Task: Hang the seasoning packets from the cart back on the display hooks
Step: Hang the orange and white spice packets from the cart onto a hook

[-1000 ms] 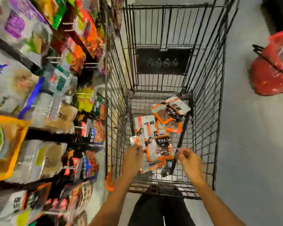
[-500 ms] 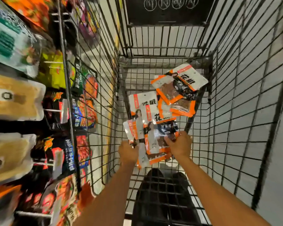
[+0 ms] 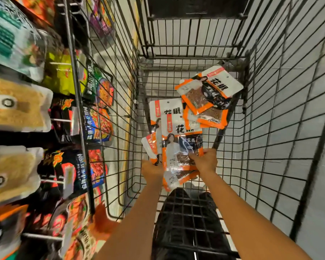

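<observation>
Gathering step: low in the frame's centre, the left hand and right hand curl their fingers round orange-and-white plastic seasoning packets inside the black wire cart. Next, I judge, lift them to the metal display hooks at left and thread each hang-hole.

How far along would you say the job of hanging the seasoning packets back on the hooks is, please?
Done: none of the orange-and-white packets shows on the display hooks yet. In hand: the left hand and right hand grip the held packets low inside the cart. Left: the loose packets lie on the cart floor, and every packet has yet to be hung.
</observation>
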### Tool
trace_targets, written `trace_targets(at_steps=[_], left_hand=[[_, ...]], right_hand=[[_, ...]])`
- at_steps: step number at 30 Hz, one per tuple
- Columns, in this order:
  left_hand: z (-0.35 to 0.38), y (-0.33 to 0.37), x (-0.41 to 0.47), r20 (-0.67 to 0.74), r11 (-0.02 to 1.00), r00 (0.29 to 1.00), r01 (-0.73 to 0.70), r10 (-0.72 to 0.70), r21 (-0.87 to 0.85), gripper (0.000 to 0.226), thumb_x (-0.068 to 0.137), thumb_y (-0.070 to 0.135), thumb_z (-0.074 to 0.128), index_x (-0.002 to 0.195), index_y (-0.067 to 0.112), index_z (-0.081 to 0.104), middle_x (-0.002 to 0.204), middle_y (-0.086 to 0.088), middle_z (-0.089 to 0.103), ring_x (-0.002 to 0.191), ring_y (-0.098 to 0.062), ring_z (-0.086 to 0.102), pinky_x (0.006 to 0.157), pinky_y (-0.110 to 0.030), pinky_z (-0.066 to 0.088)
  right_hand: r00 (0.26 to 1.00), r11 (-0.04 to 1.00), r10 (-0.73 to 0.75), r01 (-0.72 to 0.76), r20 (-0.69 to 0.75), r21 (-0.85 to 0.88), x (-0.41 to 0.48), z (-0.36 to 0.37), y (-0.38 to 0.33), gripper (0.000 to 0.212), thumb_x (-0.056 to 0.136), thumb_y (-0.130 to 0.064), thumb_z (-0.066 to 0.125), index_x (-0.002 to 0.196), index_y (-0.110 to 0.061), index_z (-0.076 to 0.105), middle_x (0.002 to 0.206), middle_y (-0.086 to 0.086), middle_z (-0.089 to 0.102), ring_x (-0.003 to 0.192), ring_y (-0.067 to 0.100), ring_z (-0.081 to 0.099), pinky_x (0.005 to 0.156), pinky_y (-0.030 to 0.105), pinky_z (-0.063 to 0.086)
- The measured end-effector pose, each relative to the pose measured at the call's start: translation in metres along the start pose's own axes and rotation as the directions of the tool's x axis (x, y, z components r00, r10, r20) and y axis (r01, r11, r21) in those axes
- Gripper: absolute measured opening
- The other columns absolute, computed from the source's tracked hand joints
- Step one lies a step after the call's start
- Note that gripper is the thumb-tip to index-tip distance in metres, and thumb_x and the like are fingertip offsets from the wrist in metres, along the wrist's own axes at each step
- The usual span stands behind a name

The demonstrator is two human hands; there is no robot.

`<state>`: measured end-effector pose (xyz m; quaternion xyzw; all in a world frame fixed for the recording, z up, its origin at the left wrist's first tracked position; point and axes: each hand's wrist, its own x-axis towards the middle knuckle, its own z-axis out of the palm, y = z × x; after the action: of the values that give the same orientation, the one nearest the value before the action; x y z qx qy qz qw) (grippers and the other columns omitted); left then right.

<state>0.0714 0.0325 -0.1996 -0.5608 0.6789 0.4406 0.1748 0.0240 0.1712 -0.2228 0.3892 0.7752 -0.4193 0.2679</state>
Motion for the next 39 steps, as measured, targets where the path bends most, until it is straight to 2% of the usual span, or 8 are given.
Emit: trace_targets(at_steps=[4,10,15,18,25,29,34,39], left_hand=[[-0.006,-0.003,0.001,0.072,0.995,0.997,0.028,-0.021,-0.097,0.021,0.084,0.004,0.066,0.065,0.002,0.060,0.074,-0.017,0.061,0.079,-0.036,0.062,0.070,-0.042,0.052],[-0.012,-0.001,-0.002,0.123,0.980,0.992,0.051,-0.027,-0.194,0.027,0.082,0.005,0.071,0.101,-0.012,0.063,0.104,-0.027,0.066,0.099,-0.040,0.064,0.088,-0.053,0.051],[-0.011,0.002,-0.003,0.143,0.929,0.987,0.124,-0.078,-0.349,0.035,0.073,-0.008,0.074,0.105,-0.012,0.061,0.111,-0.027,0.064,0.098,-0.037,0.064,0.090,-0.051,0.051],[-0.013,0.004,0.002,0.280,0.868,0.940,0.300,-0.197,-0.395,0.020,0.077,-0.004,0.072,0.095,-0.002,0.064,0.113,-0.024,0.064,0.096,-0.033,0.063,0.090,-0.048,0.050],[-0.023,0.006,0.002,0.521,0.781,0.825,0.469,-0.219,-0.413,0.041,0.093,0.002,0.052,0.134,-0.002,0.046,0.134,-0.027,0.050,0.125,-0.040,0.047,0.107,-0.058,0.032],[-0.029,0.014,-0.009,0.415,0.833,0.899,0.331,-0.136,-0.444,0.027,0.092,-0.003,0.053,0.119,0.002,0.052,0.114,-0.020,0.059,0.107,-0.033,0.056,0.104,-0.053,0.038],[-0.050,0.029,-0.026,0.165,0.946,0.986,0.066,-0.014,-0.317,0.007,0.089,0.001,0.060,0.089,0.003,0.054,0.083,-0.009,0.057,0.091,-0.024,0.053,0.083,-0.038,0.043],[-0.081,0.037,-0.058,0.151,0.952,0.986,-0.017,0.066,-0.306,0.020,0.090,0.009,0.061,0.104,-0.003,0.054,0.091,-0.014,0.057,0.088,-0.022,0.053,0.069,-0.032,0.044]], right_hand=[[0.997,0.999,0.021,-0.025,0.076,0.047,0.009,-0.015,0.002,0.036,0.072,-0.012,0.081,0.099,0.002,0.061,0.100,0.010,0.064,0.101,0.032,0.062,0.084,0.036,0.050],[0.996,1.000,-0.001,0.001,0.095,-0.002,0.013,-0.030,0.006,0.045,0.070,-0.008,0.081,0.108,-0.002,0.059,0.106,0.015,0.065,0.100,0.032,0.063,0.090,0.045,0.051],[0.991,1.000,-0.017,0.017,0.130,0.005,0.009,-0.031,0.001,0.033,0.066,-0.024,0.086,0.074,-0.012,0.056,0.074,0.004,0.062,0.075,0.025,0.061,0.056,0.030,0.047],[0.974,0.999,0.027,-0.036,0.226,0.035,0.009,-0.036,-0.003,0.037,0.066,-0.023,0.086,0.084,-0.009,0.057,0.088,0.012,0.067,0.079,0.028,0.065,0.068,0.037,0.056],[0.879,0.956,0.093,-0.210,0.468,0.204,-0.008,-0.053,-0.012,0.044,0.076,-0.004,0.075,0.116,0.002,0.058,0.109,0.022,0.068,0.093,0.034,0.067,0.084,0.048,0.055],[0.891,0.960,0.054,-0.172,0.451,0.223,-0.028,-0.064,-0.020,0.040,0.078,0.005,0.071,0.116,0.004,0.058,0.109,0.023,0.066,0.096,0.037,0.066,0.090,0.052,0.052],[0.910,0.956,0.023,-0.142,0.415,0.258,-0.056,-0.092,-0.030,0.030,0.074,0.009,0.072,0.102,0.003,0.064,0.101,0.023,0.069,0.091,0.037,0.067,0.085,0.052,0.053],[0.904,0.958,-0.098,-0.028,0.417,0.285,-0.089,-0.124,-0.046,0.025,0.073,0.002,0.075,0.096,-0.002,0.064,0.082,0.008,0.075,0.073,0.021,0.072,0.072,0.038,0.059]])
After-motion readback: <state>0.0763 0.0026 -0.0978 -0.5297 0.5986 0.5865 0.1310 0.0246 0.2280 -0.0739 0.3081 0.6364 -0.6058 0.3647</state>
